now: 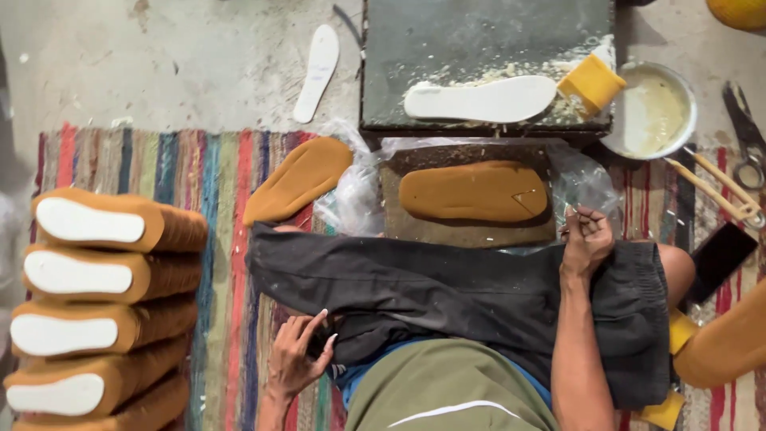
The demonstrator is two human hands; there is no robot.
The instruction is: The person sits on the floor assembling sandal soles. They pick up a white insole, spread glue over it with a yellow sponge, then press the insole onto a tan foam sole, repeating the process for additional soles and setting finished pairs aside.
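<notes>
My left hand (pixel 295 357) rests on the striped rug (pixel 215 183) beside my dark trouser leg (pixel 415 279), fingers spread, holding nothing. My right hand (pixel 586 238) hovers over my thigh with its fingers curled in; I cannot tell whether something small is pinched in them. Just beyond that hand a tan sole piece (pixel 472 191) lies on a brown board (pixel 467 231) over clear plastic. On the dark slab (pixel 487 48) farther off lies a white insole (pixel 479 100) with a yellow sponge block (pixel 590 83) beside it.
Stacks of tan-and-white soles (pixel 104 303) stand at the left. A loose tan sole (pixel 297 180) and a white insole (pixel 317 72) lie farther out. A bowl of pale glue (pixel 653 112), scissors (pixel 746 136), a wooden-handled tool (pixel 718 187) and a dark phone (pixel 720 257) are at the right.
</notes>
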